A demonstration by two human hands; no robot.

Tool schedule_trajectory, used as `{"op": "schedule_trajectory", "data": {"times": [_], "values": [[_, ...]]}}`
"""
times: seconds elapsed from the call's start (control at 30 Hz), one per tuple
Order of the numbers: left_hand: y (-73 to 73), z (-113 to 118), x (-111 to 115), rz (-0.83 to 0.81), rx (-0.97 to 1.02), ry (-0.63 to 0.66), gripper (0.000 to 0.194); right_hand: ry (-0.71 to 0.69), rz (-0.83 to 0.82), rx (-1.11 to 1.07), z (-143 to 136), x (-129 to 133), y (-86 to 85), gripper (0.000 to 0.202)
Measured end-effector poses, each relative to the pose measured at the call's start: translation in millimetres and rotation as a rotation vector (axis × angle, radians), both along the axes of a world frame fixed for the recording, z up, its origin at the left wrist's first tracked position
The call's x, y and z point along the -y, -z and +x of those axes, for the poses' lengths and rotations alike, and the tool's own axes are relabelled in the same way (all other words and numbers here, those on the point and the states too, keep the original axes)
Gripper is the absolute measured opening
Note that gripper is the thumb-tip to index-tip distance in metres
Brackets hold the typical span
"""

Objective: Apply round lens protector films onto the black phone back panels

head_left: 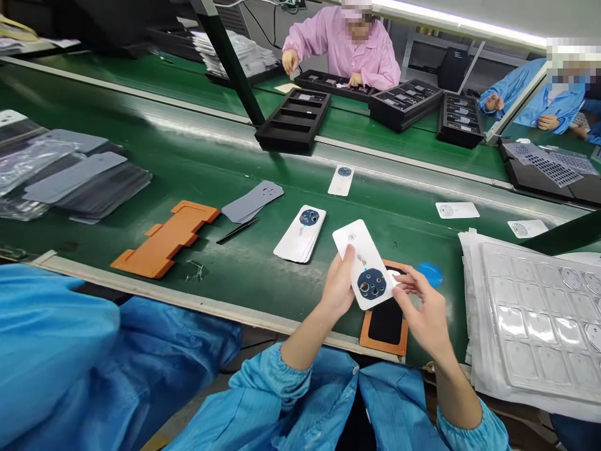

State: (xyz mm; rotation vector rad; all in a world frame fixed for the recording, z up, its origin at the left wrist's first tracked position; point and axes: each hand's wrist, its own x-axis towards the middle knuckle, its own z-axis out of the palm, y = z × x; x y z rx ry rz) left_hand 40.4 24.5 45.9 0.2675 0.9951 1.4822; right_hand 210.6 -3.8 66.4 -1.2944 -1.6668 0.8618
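My left hand (339, 283) is closed on a white phone back cover (359, 247), its thumb lying on the face. The cover is tilted, with a dark round camera area (371, 285) at its lower end. My right hand (422, 307) pinches at the cover's right edge beside the camera area. A small white piece (393, 274) shows at its fingertips; its kind is unclear. Beneath the hands lies an orange fixture with a black pad (385, 322), partly hidden. To the left sits a small stack of similar white covers (300, 235).
Left are an orange block (166, 240), black tweezers (237, 231), grey phone-shaped sheets (252, 202) and a larger sheet pile (89, 181). A clear tray stack (535, 313) stands right, near a blue round piece (429, 274). Black trays (293, 119) and co-workers (350, 50) are across the bench.
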Motion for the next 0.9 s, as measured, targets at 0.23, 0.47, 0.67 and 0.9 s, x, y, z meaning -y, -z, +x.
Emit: {"op": "schedule_trajectory", "data": {"times": [0.23, 0.47, 0.67, 0.9], "values": [[12.9, 12, 15, 0.173, -0.321, 0.325, 0.032, 0.006, -0.132, -0.284, -2, -11, 24.4, 0.026], [13.0, 18, 11, 0.204, -0.416, 0.113, 0.024, 0.233, 0.354, 0.144, -9, 0, 17.6, 0.014], [8.7, 31, 19, 0.288, -0.512, 0.167, 0.034, 0.224, 0.379, 0.185, -23, 0, 12.6, 0.009], [15.9, 30, 31, 0.486, -0.645, 0.213, 0.042, 0.234, 0.322, 0.069, -19, -2, 9.1, 0.01]]}}
